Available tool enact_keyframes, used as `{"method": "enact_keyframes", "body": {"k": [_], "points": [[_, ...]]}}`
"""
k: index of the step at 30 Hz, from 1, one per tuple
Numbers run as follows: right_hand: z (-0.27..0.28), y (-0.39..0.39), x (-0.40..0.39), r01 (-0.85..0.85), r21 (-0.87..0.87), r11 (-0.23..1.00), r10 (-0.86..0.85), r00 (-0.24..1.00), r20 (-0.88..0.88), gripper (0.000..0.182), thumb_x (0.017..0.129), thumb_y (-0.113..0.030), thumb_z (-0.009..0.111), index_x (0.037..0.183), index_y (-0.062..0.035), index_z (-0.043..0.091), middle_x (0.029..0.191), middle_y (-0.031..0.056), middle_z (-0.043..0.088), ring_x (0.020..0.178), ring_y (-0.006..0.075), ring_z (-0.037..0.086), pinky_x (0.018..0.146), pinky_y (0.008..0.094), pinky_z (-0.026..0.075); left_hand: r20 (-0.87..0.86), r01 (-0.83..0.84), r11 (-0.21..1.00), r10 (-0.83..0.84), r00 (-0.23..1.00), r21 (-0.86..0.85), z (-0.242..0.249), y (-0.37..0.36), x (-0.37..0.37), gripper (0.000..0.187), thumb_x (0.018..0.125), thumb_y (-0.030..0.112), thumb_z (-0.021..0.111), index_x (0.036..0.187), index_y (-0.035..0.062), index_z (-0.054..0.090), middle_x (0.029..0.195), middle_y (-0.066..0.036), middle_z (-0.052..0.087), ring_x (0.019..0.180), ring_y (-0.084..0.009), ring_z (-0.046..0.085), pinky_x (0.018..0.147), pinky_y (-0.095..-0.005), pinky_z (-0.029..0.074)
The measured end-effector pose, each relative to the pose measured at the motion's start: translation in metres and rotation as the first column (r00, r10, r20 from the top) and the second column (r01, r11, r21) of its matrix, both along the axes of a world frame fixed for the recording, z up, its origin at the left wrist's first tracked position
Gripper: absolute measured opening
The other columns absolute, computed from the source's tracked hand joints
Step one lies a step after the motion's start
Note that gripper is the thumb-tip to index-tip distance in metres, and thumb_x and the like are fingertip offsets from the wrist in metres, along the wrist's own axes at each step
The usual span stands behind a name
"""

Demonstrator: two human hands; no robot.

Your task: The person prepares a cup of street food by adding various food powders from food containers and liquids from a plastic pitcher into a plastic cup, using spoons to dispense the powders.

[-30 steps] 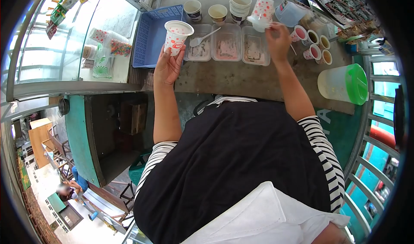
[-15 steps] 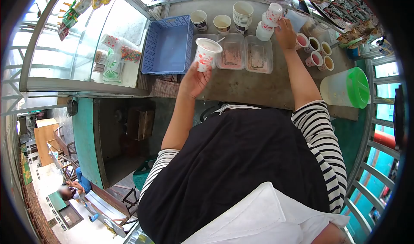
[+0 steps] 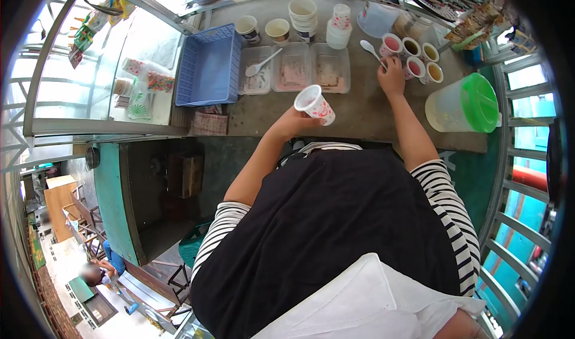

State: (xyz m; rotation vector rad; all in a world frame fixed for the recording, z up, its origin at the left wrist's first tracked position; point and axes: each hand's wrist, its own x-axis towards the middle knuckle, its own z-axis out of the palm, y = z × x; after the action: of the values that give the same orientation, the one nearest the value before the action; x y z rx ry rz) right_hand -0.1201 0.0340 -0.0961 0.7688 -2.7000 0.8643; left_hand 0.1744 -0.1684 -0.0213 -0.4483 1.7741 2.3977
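Observation:
My left hand [image 3: 291, 124] is wrapped round a white plastic cup with red print [image 3: 324, 109], tilted with its mouth up and toward the left, above the counter's front edge. My right hand [image 3: 392, 77] pinches the handle end of a white spoon [image 3: 367, 47], its bowl pointing away to the upper left. Just beyond and beside those fingers stand several printed cups with coloured contents, among them a red one [image 3: 414, 68] and an orange one [image 3: 433, 72]. Further back, a stack of matching printed cups [image 3: 341, 18] rests on whitish round tubs [image 3: 338, 36].
Three clear containers line the counter; a second white spoon [image 3: 263, 62] lies across the left container [image 3: 256, 86]. Paper cups [image 3: 303, 11] stand behind. A blue basket [image 3: 206, 93] is left, a green-lidded jug [image 3: 481, 103] right. One person [image 3: 108, 267] sits far off, lower left.
My left hand has lowered the cup and brought it nearer my body. My right hand has left the cup stack, moved down beside the coloured cups and now holds a spoon.

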Motion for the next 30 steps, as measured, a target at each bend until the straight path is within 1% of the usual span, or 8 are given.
{"method": "enact_keyframes", "body": {"k": [6, 9, 12, 16, 22, 24, 26, 30], "points": [[-0.035, 0.046, -0.018, 0.003, 0.108, 0.994, -0.008, 0.999, 0.046, 0.031, 0.088, -0.025, 0.066, 0.116, -0.0119, 0.066, 0.115, 0.0118, 0.063, 0.110, 0.0320, 0.060, 0.091, 0.0449, 0.049, -0.147, 0.011, 0.931, -0.069, 0.987, -0.366, -0.055, 0.059, -0.047, 0.048, 0.073, 0.015, 0.085, 0.114, 0.0046, 0.063, 0.109, -0.006, 0.071, 0.099, -0.0189, 0.065, 0.091, -0.0357, 0.050], [-0.031, 0.041, -0.032, -0.063, 0.237, 0.969, 0.036, 0.992, 0.118, 0.026, 0.088, -0.027, 0.066, 0.110, -0.0141, 0.070, 0.110, 0.0100, 0.067, 0.108, 0.0312, 0.062, 0.088, 0.0457, 0.049, -0.150, -0.085, 0.636, -0.049, 0.987, -0.767, -0.053, 0.086, -0.067, 0.047, 0.068, 0.022, 0.086, 0.109, 0.0101, 0.067, 0.098, -0.013, 0.072, 0.094, -0.0325, 0.068, 0.084, -0.0383, 0.052], [-0.020, 0.032, -0.035, -0.037, 0.319, 0.947, -0.007, 0.991, 0.135, 0.023, 0.087, -0.031, 0.067, 0.100, -0.0127, 0.073, 0.101, 0.0085, 0.070, 0.102, 0.0301, 0.065, 0.084, 0.0442, 0.051, -0.021, -0.036, 0.575, 0.033, 0.999, -0.818, -0.060, 0.104, -0.083, 0.057, 0.068, 0.027, 0.084, 0.119, 0.0134, 0.063, 0.108, -0.012, 0.070, 0.106, -0.0376, 0.063, 0.089, -0.0520, 0.046], [-0.019, 0.027, -0.037, -0.061, 0.331, 0.942, -0.003, 0.982, 0.189, 0.017, 0.085, -0.030, 0.067, 0.094, -0.0169, 0.074, 0.096, 0.0046, 0.073, 0.095, 0.0297, 0.067, 0.088, 0.0483, 0.047, -0.066, -0.136, 0.418, 0.176, 0.982, -0.898, -0.065, 0.121, -0.088, 0.070, 0.067, 0.033, 0.086, 0.129, 0.0186, 0.057, 0.117, -0.007, 0.067, 0.110, -0.0311, 0.060, 0.090, -0.0505, 0.043], [-0.032, 0.042, -0.025, -0.139, -0.067, 0.988, 0.154, 0.874, 0.462, 0.024, 0.082, -0.029, 0.070, 0.094, -0.0089, 0.074, 0.085, 0.0071, 0.073, 0.070, 0.0223, 0.069, 0.066, 0.0363, 0.051, -0.129, -0.226, 0.407, 0.252, 0.959, -0.885, -0.065, 0.119, -0.061, 0.075, 0.067, 0.037, 0.087, 0.133, 0.0193, 0.055, 0.121, -0.006, 0.065, 0.114, -0.0307, 0.057, 0.096, -0.0490, 0.042], [-0.026, 0.059, -0.009, -0.091, -0.284, 0.955, 0.267, 0.685, 0.678, 0.026, 0.085, -0.025, 0.070, 0.096, -0.0018, 0.072, 0.080, 0.0048, 0.071, 0.057, 0.0131, 0.062, 0.055, 0.0278, 0.047, -0.152, -0.255, 0.396, 0.272, 0.950, -0.882, -0.074, 0.111, -0.046, 0.075, 0.068, 0.036, 0.086, 0.133, 0.0204, 0.055, 0.120, -0.004, 0.065, 0.114, -0.0295, 0.057, 0.095, -0.0495, 0.041], [-0.011, 0.074, 0.001, -0.138, -0.334, 0.933, 0.339, 0.651, 0.679, 0.025, 0.087, -0.023, 0.070, 0.096, 0.0001, 0.071, 0.079, 0.0035, 0.069, 0.056, 0.0104, 0.059, 0.054, 0.0262, 0.046, -0.217, -0.312, 0.291, 0.316, 0.924, -0.904, -0.074, 0.103, -0.030, 0.072, 0.068, 0.034, 0.087, 0.131, 0.0181, 0.057, 0.123, -0.006, 0.063, 0.112, -0.0300, 0.058, 0.096, -0.0469, 0.043], [0.041, 0.103, 0.007, -0.211, -0.367, 0.906, 0.422, 0.522, 0.741, 0.022, 0.091, -0.021, 0.067, 0.096, 0.0003, 0.069, 0.081, 0.0016, 0.069, 0.058, 0.0083, 0.059, 0.053, 0.0255, 0.046, -0.185, -0.327, 0.404, 0.351, 0.918, -0.854, -0.062, 0.081, -0.019, 0.065, 0.069, 0.030, 0.087, 0.126, 0.0133, 0.061, 0.123, -0.009, 0.063, 0.108, -0.0271, 0.059, 0.093, -0.0419, 0.048]]}}
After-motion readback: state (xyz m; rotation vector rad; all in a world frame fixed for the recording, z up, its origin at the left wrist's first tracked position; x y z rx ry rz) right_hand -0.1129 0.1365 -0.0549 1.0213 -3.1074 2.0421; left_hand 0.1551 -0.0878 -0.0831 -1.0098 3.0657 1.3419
